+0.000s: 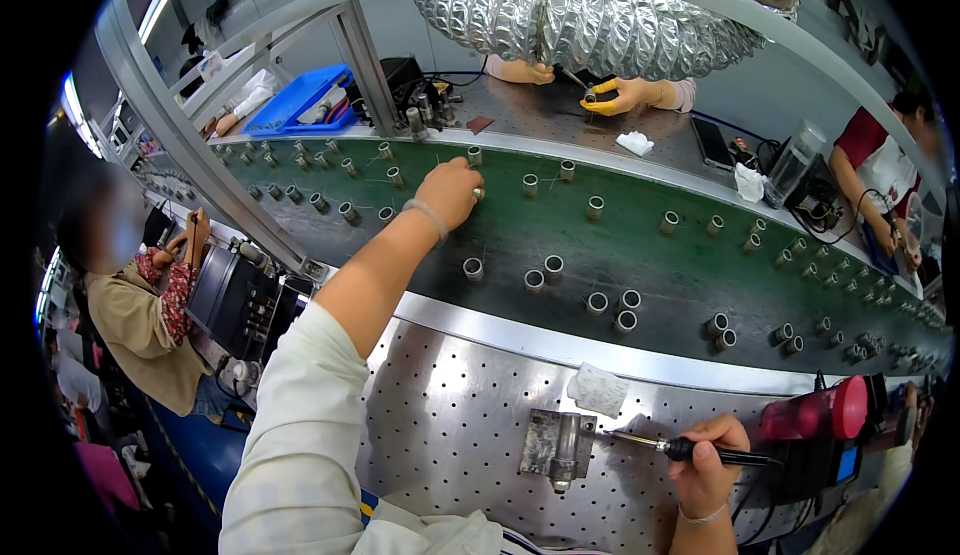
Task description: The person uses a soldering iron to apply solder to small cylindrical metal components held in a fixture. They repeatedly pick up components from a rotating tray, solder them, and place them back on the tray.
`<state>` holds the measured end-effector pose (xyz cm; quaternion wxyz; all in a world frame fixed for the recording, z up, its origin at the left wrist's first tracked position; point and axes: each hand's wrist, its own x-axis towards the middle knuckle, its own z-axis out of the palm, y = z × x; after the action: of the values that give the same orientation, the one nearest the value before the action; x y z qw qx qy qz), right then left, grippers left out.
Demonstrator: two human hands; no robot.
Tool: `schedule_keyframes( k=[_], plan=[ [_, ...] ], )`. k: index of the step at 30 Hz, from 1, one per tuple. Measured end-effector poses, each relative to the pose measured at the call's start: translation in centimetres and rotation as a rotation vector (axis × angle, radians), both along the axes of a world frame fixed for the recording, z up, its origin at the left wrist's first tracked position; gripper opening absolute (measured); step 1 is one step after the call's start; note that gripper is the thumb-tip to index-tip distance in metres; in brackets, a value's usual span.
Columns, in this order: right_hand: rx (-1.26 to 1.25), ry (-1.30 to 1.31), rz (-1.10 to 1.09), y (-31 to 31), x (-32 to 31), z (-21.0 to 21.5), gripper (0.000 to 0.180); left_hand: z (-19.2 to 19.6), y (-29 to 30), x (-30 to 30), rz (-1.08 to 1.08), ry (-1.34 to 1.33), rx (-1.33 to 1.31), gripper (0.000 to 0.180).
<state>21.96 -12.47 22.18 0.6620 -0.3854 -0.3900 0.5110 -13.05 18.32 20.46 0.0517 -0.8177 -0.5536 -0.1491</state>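
My left hand (pixel 450 195) reaches over the green conveyor belt (pixel 640 255), fingers curled. A small metal cylinder (pixel 479 195) shows at its thumb side, mostly hidden by the hand. Just beyond the fingertips stands another metal cylinder (pixel 475 156). Low on the right, my right hand (pixel 708 460) grips a soldering iron (pixel 690 450) by its black handle, the tip pointing left. Near that tip, a metal fixture block (pixel 541 443) with a cylindrical piece (pixel 566 447) lies on the perforated metal worktop (pixel 440 435). A whitish pad (pixel 598 390) sits behind the fixture.
Several open-ended metal cylinders (pixel 597 303) stand along the belt. A pink-lidded container (pixel 815 410) is right of the soldering iron. Across the belt, a co-worker's yellow-covered fingers (pixel 612 98) hold a small part. A foil duct (pixel 590 25) hangs above; a metal post (pixel 200 135) rises left.
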Motion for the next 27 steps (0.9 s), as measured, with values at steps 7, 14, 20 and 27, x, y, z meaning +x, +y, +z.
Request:
schedule_keyframes(
  k=[7, 14, 20, 27],
  plan=[
    [-0.001, 0.005, -0.014, 0.3, 1.3, -0.7, 0.027, 1.0, 0.2, 3.4, -0.056, 0.094, 0.059, 0.036],
    [0.042, 0.032, 0.006, 1.9, 3.6, -2.0, 0.03, -0.9, -7.0, 3.1, -0.101, -0.306, -0.302, 0.049],
    [0.043, -0.032, -0.001, -0.1, 0.1, -2.2, 0.028, -4.3, -12.0, 1.0, -0.057, -0.401, -0.135, 0.027],
    [0.066, -0.05, -0.013, -1.7, -2.4, -2.1, 0.028, -2.5, -16.5, -0.5, -0.14, -0.385, -0.139, 0.039]
  ],
)
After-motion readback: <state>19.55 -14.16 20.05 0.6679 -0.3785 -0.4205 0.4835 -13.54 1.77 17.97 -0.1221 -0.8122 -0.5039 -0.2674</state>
